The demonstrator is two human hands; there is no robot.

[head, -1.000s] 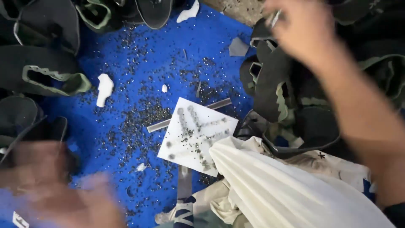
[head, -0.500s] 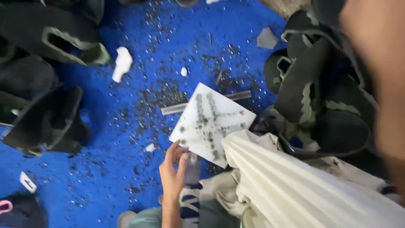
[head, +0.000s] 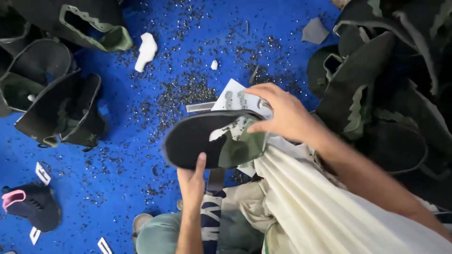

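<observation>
Black shoe upper [head: 212, 141] with olive-green lining, held at frame centre, above the blue floor covering [head: 117, 188]. Piece lies roughly flat, opening toward the right.

Left hand [head: 192, 181] comes up from the lower centre; thumb pressed on the near edge of the upper, remaining fingers underneath, hidden. Grip closed on the piece.

Right hand [head: 282, 113] enters from the right; fingers curled over the far right edge of the upper, pinching the green lining. Closed on the same piece.

Directly behind the upper: white card [head: 235, 96] speckled with dark marks, partly covered. A grey strip [head: 200, 107] lies just beside its left edge.

Cream cloth [head: 320, 207] drapes over the lower right, under the right forearm.

Small dark specks [head: 183, 94] scattered over the floor covering, densest at upper centre. White scrap [head: 146, 51] at upper left.

Piles of black-and-green uppers: one at left [head: 61, 108], one at right [head: 376, 94]. Black shoe with pink collar [head: 30, 204] at lower left.
</observation>
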